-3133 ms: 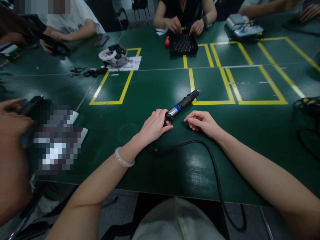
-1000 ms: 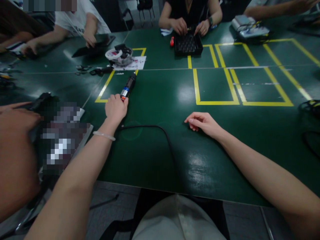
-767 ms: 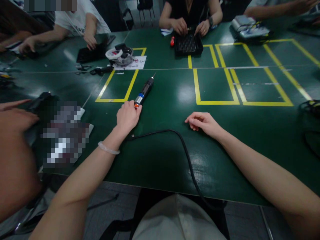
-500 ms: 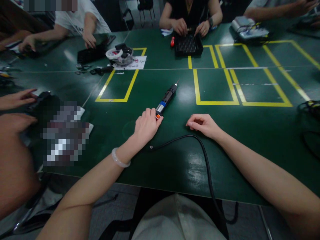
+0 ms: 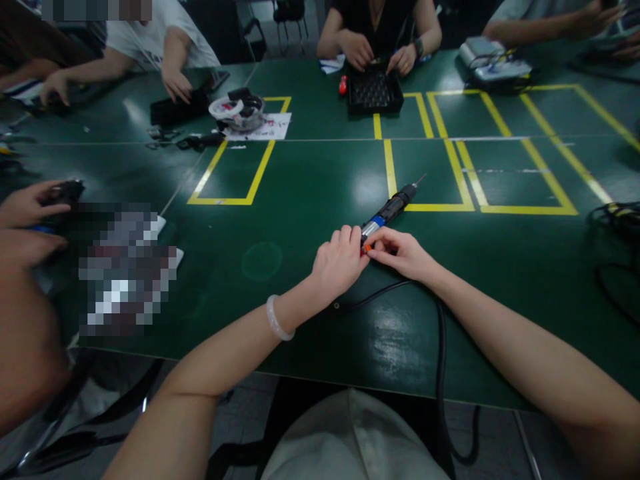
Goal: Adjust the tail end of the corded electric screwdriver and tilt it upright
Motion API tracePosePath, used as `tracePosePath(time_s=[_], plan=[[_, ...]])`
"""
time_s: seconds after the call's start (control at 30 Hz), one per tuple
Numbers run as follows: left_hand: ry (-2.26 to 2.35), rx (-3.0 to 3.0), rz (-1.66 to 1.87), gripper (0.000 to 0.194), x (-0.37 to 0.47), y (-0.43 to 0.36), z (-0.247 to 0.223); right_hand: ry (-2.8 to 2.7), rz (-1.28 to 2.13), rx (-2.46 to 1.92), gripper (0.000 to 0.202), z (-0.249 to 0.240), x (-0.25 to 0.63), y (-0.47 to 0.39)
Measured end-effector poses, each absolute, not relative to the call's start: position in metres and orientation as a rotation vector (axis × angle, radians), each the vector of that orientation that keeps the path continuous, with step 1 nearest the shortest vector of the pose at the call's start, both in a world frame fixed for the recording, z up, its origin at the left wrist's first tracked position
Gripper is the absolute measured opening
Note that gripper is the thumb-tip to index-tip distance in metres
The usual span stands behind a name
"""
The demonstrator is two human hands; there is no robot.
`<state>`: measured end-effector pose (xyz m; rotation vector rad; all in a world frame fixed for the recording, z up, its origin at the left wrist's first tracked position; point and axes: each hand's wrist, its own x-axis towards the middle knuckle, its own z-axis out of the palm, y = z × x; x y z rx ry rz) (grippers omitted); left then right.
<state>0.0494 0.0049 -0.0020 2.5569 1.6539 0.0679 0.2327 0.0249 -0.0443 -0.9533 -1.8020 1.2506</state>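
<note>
An electric screwdriver [image 5: 389, 212], black with a blue band and a silver section, lies on the green table with its thin bit pointing away to the upper right. My left hand [image 5: 340, 261] is closed around its rear end. Thumb and fingers of my right hand [image 5: 404, 253] close in on the small orange part at that same end, touching it beside my left thumb. The grip is partly hidden by the fingers. A black cable [image 5: 441, 353] runs from the table's front edge up under my right wrist, and its end lies by my left wrist.
Yellow tape outlines [image 5: 440, 208] mark the table [image 5: 310, 180]. Across it, a person works over a black tray [image 5: 375, 100]; a roll of tape [image 5: 227, 110] sits on paper. At left, a neighbour's hands [image 5: 35, 203] hold a dark object. Coiled black cables [image 5: 620, 217] lie right.
My left hand has carried the electric screwdriver right and towards me. My right hand, apart from it before, now meets its rear end. The cable has shifted right.
</note>
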Motion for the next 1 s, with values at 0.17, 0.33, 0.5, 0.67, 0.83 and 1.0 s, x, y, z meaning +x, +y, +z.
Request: tracePosePath(time_s=[0.17, 0.33, 0.5, 0.67, 0.83, 1.0], plan=[[1.535, 2.511, 0.122, 0.064, 0.037, 0.006, -0.004, -1.578, 1.467, -0.970, 0.035, -0.039, 0.230, 0.028], [1.468, 2.468, 0.114, 0.070, 0.030, 0.010, -0.003, -1.515, 1.522, -1.001, 0.038, -0.036, 0.231, 0.028], [1.464, 2.448, 0.125, 0.067, 0.029, 0.010, -0.003, -1.579, 1.497, -0.910, 0.036, -0.036, 0.232, 0.026], [1.466, 2.437, 0.129, 0.068, 0.028, 0.010, -0.003, -1.759, 1.418, -0.870, 0.026, -0.038, 0.234, 0.024], [1.454, 2.450, 0.134, 0.071, 0.027, 0.011, -0.006, -2.023, 1.193, -0.881, 0.011, -0.036, 0.235, 0.023], [1.453, 2.453, 0.129, 0.072, 0.027, 0.011, -0.005, -2.226, 0.929, -0.845, 0.005, -0.030, 0.236, 0.023]])
